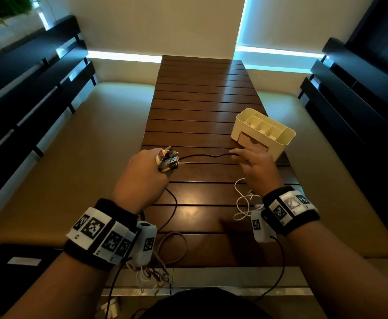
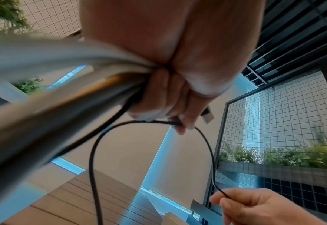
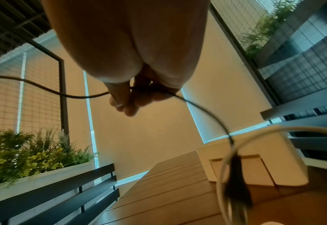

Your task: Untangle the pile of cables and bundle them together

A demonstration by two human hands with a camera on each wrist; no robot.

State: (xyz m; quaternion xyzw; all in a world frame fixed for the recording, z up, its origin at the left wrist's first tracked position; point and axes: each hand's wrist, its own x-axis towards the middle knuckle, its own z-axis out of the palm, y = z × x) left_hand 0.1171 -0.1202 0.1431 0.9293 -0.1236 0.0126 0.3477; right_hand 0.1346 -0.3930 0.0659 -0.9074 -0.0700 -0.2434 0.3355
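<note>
From the head view, the left hand (image 1: 142,173) clenched a bunch of cable ends (image 1: 168,159) over the slatted table (image 1: 202,93). The right hand (image 1: 256,168) pinched a black cable (image 1: 208,155) strung between the two hands. A white cable (image 1: 242,203) lay loose near the right wrist, and an organiser (image 1: 263,132) stood far right.

In the left wrist view, the fist (image 2: 166,91) gripped the bunch (image 2: 81,79); the black cable (image 2: 93,152) looped below.

In the right wrist view, fingers (image 3: 124,97) pinched that cable (image 3: 207,112). Sliding along it to the free end, keeping light tension, would likely serve best.

Benches and planters ringed the room.
</note>
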